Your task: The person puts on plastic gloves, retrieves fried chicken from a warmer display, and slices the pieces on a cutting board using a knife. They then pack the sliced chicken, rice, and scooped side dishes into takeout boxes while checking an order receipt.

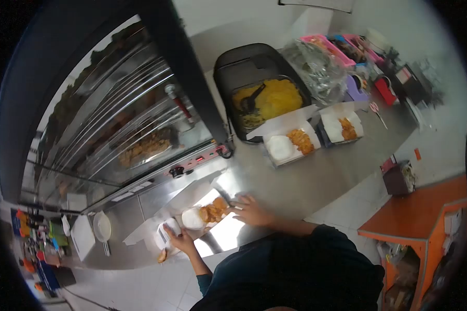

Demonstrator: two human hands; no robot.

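Observation:
My left hand [180,241] rests at the near side of a white takeaway box, its fingers stretched out. A white mound [172,226], which looks like rice, lies by its fingertips. Beside it on the counter are another white mound of rice [192,218] and browned, breaded food pieces [215,210] in an open box. Just right of those pieces is my right hand [251,211], slightly blurred, fingers spread and holding nothing. Whether its fingertips touch the box edge, I cannot tell.
Two open boxes [282,149] [333,127] with rice and fried pieces stand farther back. Behind them is a black pan [233,62] with yellow food and a black spoon [251,100]. A glass warming cabinet [192,67] stands left; scissors [377,113] lie right.

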